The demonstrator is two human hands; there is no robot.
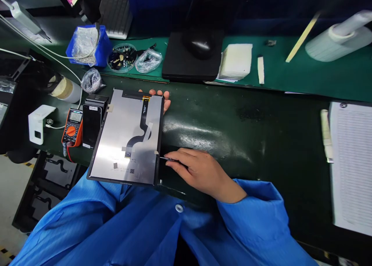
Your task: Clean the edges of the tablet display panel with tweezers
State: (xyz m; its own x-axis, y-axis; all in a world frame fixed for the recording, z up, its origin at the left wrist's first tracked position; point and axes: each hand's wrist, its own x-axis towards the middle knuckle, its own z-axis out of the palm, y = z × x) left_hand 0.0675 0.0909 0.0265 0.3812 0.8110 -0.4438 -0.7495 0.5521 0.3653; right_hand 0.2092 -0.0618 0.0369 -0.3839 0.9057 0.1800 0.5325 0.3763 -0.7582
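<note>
A tablet-size display panel (116,130) lies tilted in front of me, its silver back facing up. A black flex cable (143,118) with a strip of pale tape over it runs down that back. From beneath, my left hand (166,99) holds the panel; only its fingertips show past the far right corner, and the palm is hidden. My right hand (200,171) is closed in a pinch on slim metal tweezers (168,159). Their tip meets the panel's right edge beside a small tape tab (156,152).
Left of the panel are a phone (92,120), an orange multimeter (72,127) and a blue bin (88,45). Behind it stand a dish of small parts (122,58), a black mouse (199,45) and white wipes (236,60). A lined sheet (353,165) lies at right.
</note>
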